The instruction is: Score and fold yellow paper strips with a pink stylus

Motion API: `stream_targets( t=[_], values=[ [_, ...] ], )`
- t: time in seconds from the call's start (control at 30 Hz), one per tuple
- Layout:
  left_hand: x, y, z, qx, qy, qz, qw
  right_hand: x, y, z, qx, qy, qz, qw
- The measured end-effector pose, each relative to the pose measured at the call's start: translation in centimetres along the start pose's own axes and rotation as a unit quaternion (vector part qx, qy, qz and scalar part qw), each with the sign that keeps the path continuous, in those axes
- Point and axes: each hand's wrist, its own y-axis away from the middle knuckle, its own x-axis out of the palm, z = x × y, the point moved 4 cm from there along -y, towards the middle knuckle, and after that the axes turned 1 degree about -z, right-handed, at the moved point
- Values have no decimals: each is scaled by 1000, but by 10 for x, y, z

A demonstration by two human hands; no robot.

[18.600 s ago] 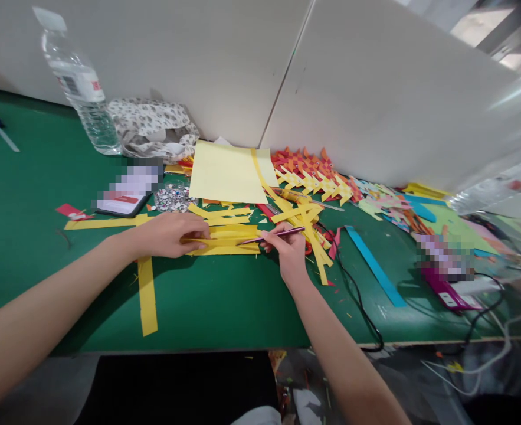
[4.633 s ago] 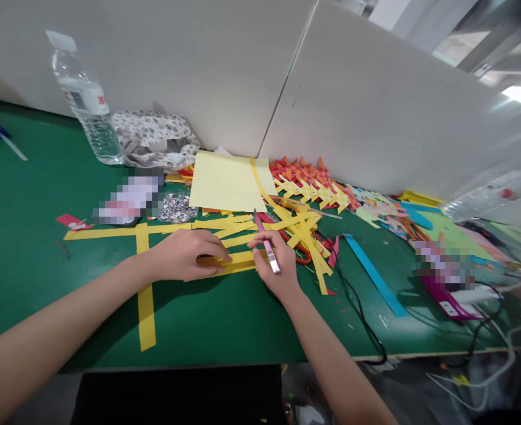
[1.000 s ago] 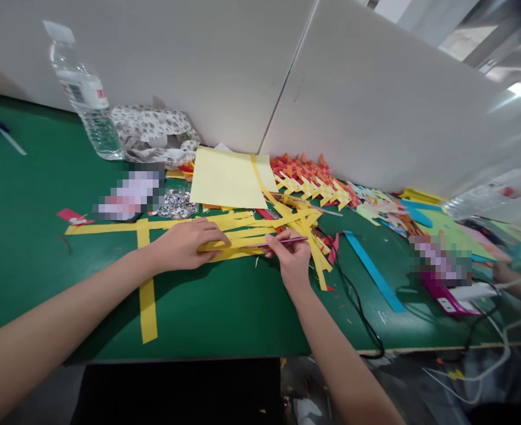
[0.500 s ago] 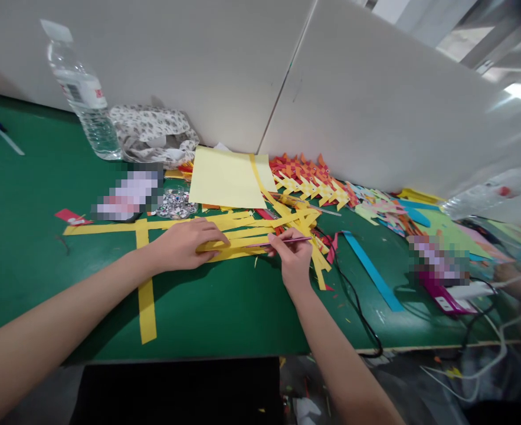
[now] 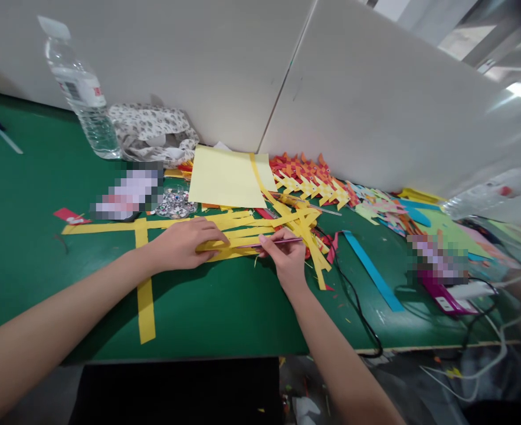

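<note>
Several yellow paper strips (image 5: 242,224) lie side by side and crossed on the green table. My left hand (image 5: 187,243) rests on their left part, thumb and forefinger apart, holding the nearest strips down against the table. Between the thumb and fingers of my right hand (image 5: 287,260) is a slim pinkish pen-like tool (image 5: 287,240); its kind is not clear. It lies nearly level, its thin tip pointing left over a yellow strip towards my left fingers. Another yellow strip (image 5: 146,310) runs towards me, partly under my left wrist.
Behind the strips lie a pale yellow sheet (image 5: 225,177), a dish of small shiny pieces (image 5: 174,202) and folded orange-and-yellow paper shapes (image 5: 307,174). A phone (image 5: 127,192) and water bottle (image 5: 83,100) are at left. A blue strip (image 5: 373,271) and black cable (image 5: 353,295) are at right.
My right hand has slid a little to the left along the strips, carrying the pinkish tool with it. My left hand stays where it was.
</note>
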Motion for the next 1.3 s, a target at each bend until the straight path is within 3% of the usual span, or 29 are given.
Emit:
stream_targets(
  t=[0.23, 0.43, 0.63, 0.83, 1.03, 1.2, 1.3],
  values=[
    [0, 0, 0, 0, 0, -2, 1000, -8, -1, -1, 7, 15, -58, 998],
    [1, 0, 0, 1, -3, -2, 1000, -9, -4, -1, 7, 12, -38, 999],
    [0, 0, 0, 3, 0, -2, 1000, -17, -7, -2, 3, 17, -80, 997],
    [0, 0, 0, 5, 2, -4, 1000, -13, -7, -2, 14, 11, -44, 999],
    [-1, 0, 0, 4, 3, -1, 1000, -23, -9, -2, 21, 35, -115, 993],
    [-1, 0, -1, 3, 2, -2, 1000, -20, -10, -1, 9, 27, -79, 996],
    [-1, 1, -1, 2, -2, 0, 1000, -26, -11, -2, 10, 36, -104, 994]
  ],
)
